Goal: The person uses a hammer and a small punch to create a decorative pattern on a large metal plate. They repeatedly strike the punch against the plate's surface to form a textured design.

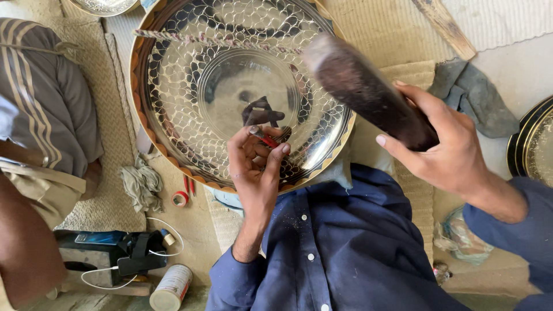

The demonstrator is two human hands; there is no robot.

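Left hand (256, 164) pinches a small punch tool (264, 137) with a red band, fingers closed round it, tip set on the engraved metal tray (173, 86). Tool touches the tray just below its plain round centre, at the lower part of the scale-pattern ring. Tray is large, round and shiny with a scalloped copper-coloured rim; it lies tilted over the person's lap, above the blue shirt (340, 247). A twisted cord (213, 40) runs across the tray's upper part.

Right hand (446, 150) grips a dark wooden mallet (368, 89), fist closed round its lower end, head raised over the tray's right edge, blurred. Mallet is well apart from the punch, up and to the right of it.

Far left: another person's striped sleeve (40, 92) on a woven mat (109, 190). Near the tray's lower left rim are a crumpled rag (141, 184) and a red tape roll (180, 198). A white can (171, 288) lies on the floor lower left. Right side: grey cloth (475, 95), edge of another tray (533, 144).
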